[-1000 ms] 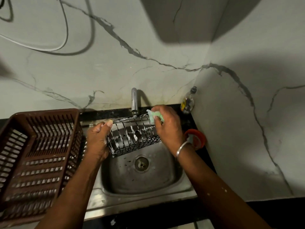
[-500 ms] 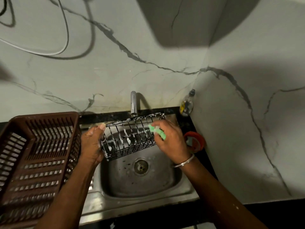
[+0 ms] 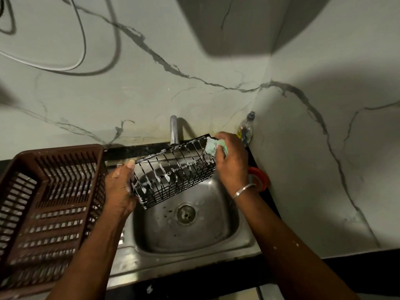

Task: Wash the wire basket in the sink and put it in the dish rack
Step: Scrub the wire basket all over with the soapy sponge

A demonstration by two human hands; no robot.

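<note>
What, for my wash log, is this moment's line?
left hand: holds wire basket over sink | right hand: sponge on its end | dish rack: without basket

Sink (image 3: pixel 164 232) open under wire basket (image 3: pixel 173 174); tap (image 3: pixel 173 129) just behind; dish rack (image 3: pixel 58 149) L of sink, top open.

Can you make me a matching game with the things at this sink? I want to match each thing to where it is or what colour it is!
Things:
1. basket
2. sponge
3. rack
4. bottle

Clues:
A. brown, left of the sink
B. standing in the corner by the wall
C. black and soapy, held over the sink
D. green, in the right hand

Pairs: 1-C, 2-D, 3-A, 4-B
</note>
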